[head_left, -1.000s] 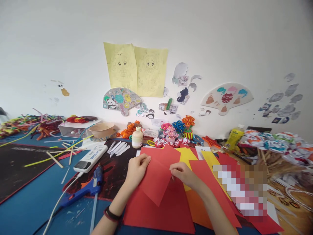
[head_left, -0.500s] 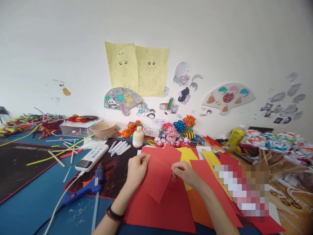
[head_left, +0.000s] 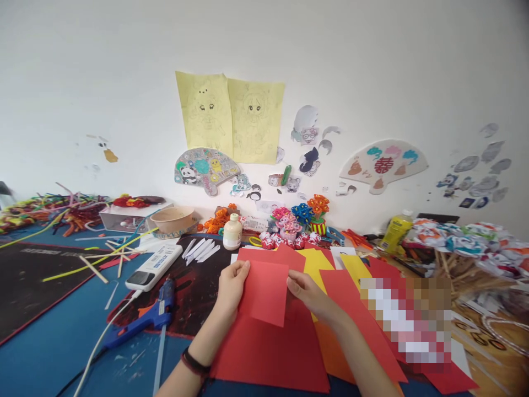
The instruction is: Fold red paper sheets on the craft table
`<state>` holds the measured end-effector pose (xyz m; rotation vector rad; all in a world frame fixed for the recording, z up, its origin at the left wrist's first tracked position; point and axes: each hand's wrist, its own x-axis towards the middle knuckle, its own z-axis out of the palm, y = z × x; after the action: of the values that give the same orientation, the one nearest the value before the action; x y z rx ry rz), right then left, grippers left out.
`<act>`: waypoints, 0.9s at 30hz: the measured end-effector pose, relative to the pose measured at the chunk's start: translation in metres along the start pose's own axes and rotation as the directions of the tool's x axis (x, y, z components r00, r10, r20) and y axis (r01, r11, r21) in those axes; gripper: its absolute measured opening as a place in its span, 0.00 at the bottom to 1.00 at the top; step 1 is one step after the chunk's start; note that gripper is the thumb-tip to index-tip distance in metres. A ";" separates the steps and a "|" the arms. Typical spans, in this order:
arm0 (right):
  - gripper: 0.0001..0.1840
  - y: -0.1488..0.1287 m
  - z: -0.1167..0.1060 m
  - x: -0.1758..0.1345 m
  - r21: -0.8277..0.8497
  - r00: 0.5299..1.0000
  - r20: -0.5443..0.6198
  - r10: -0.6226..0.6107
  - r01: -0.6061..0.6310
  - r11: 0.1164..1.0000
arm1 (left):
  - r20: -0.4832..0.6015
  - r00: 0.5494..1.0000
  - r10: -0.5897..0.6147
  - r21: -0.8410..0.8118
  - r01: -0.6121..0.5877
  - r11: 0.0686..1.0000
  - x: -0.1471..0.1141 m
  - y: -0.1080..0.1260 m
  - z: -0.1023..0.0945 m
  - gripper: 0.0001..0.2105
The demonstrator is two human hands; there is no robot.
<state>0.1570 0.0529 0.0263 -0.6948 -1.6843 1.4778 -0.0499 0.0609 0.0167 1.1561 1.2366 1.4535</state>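
Note:
A small red square of paper (head_left: 266, 293) is held up in front of me, above a large red sheet (head_left: 268, 358) on the table. My left hand (head_left: 232, 284) pinches its upper left edge, the thumb in front. At the right edge, my right hand (head_left: 309, 292) has closed its thumb and fingers on the square. Beneath and beside the large sheet lie yellow paper (head_left: 316, 270), orange paper (head_left: 336, 353) and another red sheet (head_left: 351, 309).
To the left lie a blue glue gun (head_left: 152, 314), a white power strip (head_left: 155, 267) and folded white paper strips (head_left: 201, 251). A cream bottle (head_left: 232, 232) stands behind the papers. Pipe-cleaner flowers (head_left: 303, 214) line the wall. White-wrapped bundles on sticks (head_left: 471, 237) crowd the right.
The red square has turned from a tilted position to nearly upright and risen slightly. My right hand has moved onto its right edge.

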 end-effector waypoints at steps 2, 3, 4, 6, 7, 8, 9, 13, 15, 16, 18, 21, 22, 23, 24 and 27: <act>0.22 0.001 0.001 0.000 0.027 0.999 0.049 -0.001 0.000 1.000 | 0.044 0.998 -0.054 -0.090 0.057 0.994 -0.002 -0.001 0.003 0.23; 0.23 0.001 0.001 0.000 0.032 0.998 0.061 -0.004 0.002 0.999 | 0.065 0.995 -0.075 -0.126 0.082 0.989 -0.002 -0.001 0.004 0.23; 0.24 0.002 0.001 0.000 0.033 0.998 0.063 -0.009 0.007 0.999 | 0.083 0.992 -0.092 -0.156 0.104 0.982 -0.003 -0.001 0.004 0.22; 0.26 0.005 0.000 0.001 0.032 0.998 0.063 -0.018 0.016 0.999 | 0.106 0.988 -0.112 -0.186 0.130 0.974 -0.004 -0.001 0.006 0.22; 0.27 0.006 0.000 0.001 0.029 0.998 0.064 -0.021 0.019 0.999 | 0.112 0.987 -0.116 -0.187 0.135 0.973 -0.005 -0.002 0.008 0.21; 0.28 0.008 0.000 0.001 0.025 0.997 0.068 -0.025 0.023 0.999 | 0.120 0.986 -0.118 -0.182 0.139 0.973 -0.006 -0.003 0.009 0.21; 0.29 0.009 0.000 0.002 0.019 0.997 0.074 -0.029 0.028 0.999 | 0.134 0.983 -0.124 -0.176 0.147 0.973 -0.008 -0.004 0.011 0.21; 0.29 0.010 0.002 0.001 0.022 0.996 0.078 -0.044 0.043 0.999 | 0.205 0.961 -0.185 -0.189 0.224 0.956 -0.015 -0.007 0.018 0.21; 0.28 0.010 0.002 0.001 0.033 0.997 0.069 -0.044 0.041 0.999 | 0.221 0.953 -0.206 -0.208 0.253 0.945 -0.017 -0.007 0.020 0.21; 0.27 0.009 0.002 0.001 0.039 0.997 0.064 -0.044 0.041 0.998 | 0.225 0.952 -0.209 -0.214 0.257 0.942 -0.018 -0.007 0.020 0.21; 0.26 0.010 0.001 0.000 0.055 0.998 0.042 -0.043 0.040 0.998 | 0.226 0.953 -0.201 -0.224 0.251 0.942 -0.019 -0.006 0.021 0.21; 0.26 0.011 -0.001 0.000 0.089 0.999 -0.032 -0.037 0.039 0.995 | 0.219 0.957 -0.188 -0.240 0.240 0.941 -0.018 -0.006 0.020 0.21; 0.26 0.011 -0.001 0.000 0.106 0.998 -0.058 -0.029 0.035 0.994 | 0.216 0.958 -0.188 -0.245 0.239 0.940 -0.018 -0.006 0.020 0.21; 0.25 0.010 -0.001 0.000 0.126 0.997 -0.079 -0.021 0.031 0.992 | 0.212 0.959 -0.190 -0.249 0.241 0.938 -0.017 -0.005 0.020 0.21; 0.25 0.010 -0.001 0.000 0.146 0.996 -0.093 -0.013 0.026 0.989 | 0.209 0.958 -0.195 -0.252 0.245 0.936 -0.017 -0.005 0.019 0.21; 0.24 0.008 0.000 0.000 0.187 0.995 -0.101 0.000 0.019 0.982 | 0.208 0.956 -0.208 -0.261 0.259 0.930 -0.018 -0.004 0.019 0.21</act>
<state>0.1563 0.0542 0.0183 -0.6458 -1.4488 1.5453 -0.0278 0.0475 0.0123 0.8873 0.9675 1.2702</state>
